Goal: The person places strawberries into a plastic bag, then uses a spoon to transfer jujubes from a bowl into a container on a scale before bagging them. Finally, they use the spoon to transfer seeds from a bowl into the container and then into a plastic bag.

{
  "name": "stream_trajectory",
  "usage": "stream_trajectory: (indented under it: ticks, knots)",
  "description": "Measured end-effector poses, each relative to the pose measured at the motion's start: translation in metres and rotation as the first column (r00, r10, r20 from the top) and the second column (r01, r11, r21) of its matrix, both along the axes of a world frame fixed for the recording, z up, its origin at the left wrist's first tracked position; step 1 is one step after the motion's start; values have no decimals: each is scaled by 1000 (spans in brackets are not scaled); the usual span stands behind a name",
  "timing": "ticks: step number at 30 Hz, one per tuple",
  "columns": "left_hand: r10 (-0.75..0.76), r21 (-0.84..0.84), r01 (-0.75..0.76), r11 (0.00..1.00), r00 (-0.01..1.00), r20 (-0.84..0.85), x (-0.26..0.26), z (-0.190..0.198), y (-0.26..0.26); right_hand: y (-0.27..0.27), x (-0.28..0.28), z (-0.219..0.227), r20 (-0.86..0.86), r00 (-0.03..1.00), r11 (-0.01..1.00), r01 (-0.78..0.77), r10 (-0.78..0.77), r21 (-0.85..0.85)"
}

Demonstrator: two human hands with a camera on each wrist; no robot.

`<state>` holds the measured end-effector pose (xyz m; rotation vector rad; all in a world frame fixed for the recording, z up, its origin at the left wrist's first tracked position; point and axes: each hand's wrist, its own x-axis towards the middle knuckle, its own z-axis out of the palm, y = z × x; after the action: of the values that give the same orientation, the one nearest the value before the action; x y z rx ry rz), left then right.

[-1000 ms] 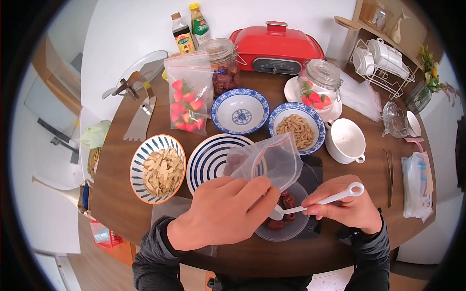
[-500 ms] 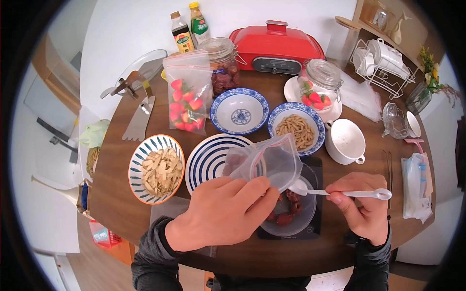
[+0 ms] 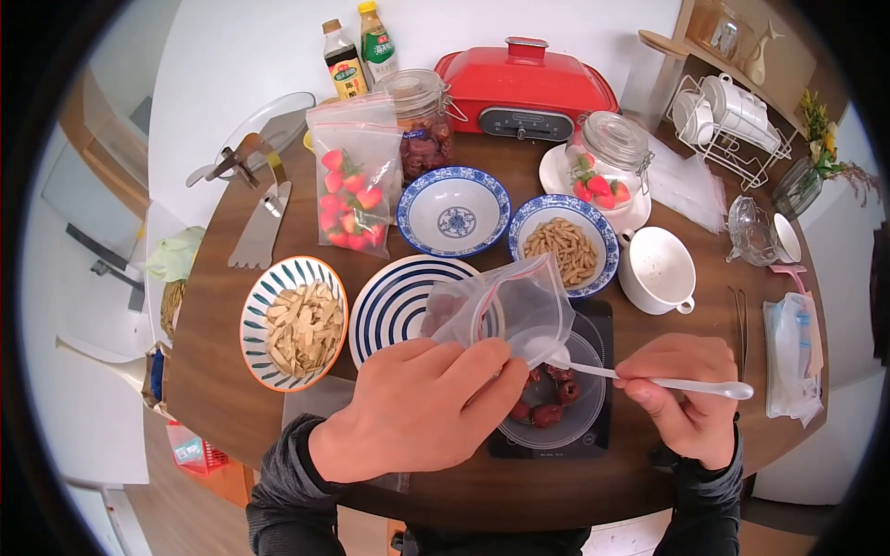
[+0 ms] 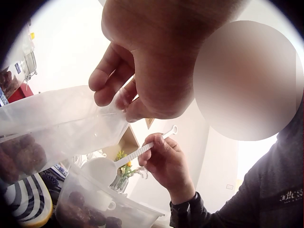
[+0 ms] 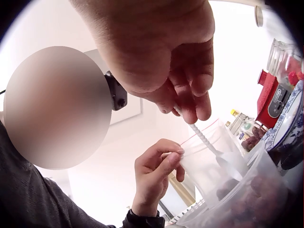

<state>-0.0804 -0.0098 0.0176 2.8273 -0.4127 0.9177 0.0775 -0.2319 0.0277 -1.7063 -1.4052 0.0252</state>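
My left hand (image 3: 417, 408) pinches the edge of a clear zip bag (image 3: 524, 301), which lies tilted with dark red dates (image 4: 29, 156) inside, its mouth over a clear round tub (image 3: 577, 417). Several dates (image 3: 547, 414) lie in that tub. My right hand (image 3: 684, 398) pinches the handle of a white spoon (image 5: 231, 164); the bowl of the spoon is at the bag's mouth, above the tub. The tub stands on a black square plate (image 3: 598, 445).
A striped plate (image 3: 375, 310) lies behind my left hand. Around stand a bowl of pale slices (image 3: 304, 329), an empty blue-rimmed bowl (image 3: 454, 221), a bowl of beige sticks (image 3: 563, 250), a white cup (image 3: 660, 269) and a strawberry bag (image 3: 352, 199). Tweezers (image 3: 740, 324) lie right.
My right hand has moved right and the spoon has swung from beside my left fingers to the bag's mouth, its handle turning nearly level. My left hand still holds the bag, almost unmoved.
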Motion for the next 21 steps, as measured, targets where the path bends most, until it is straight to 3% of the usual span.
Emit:
stream_trajectory:
  ticks: [5, 9, 21]
  knots:
    - [0, 24, 0, 1000, 1000, 23, 0, -5, 1, -1, 1, 4, 98, 993, 997, 76, -73, -30]
    - [4, 21, -5, 1000, 1000, 20, 0, -6, 1, -6, 0, 5, 42, 995, 995, 93, -94, 27]
    - [-3, 27, 2, 1000, 1000, 15, 0, -6, 2, -6, -1, 6, 35, 997, 995, 68, -66, -67]
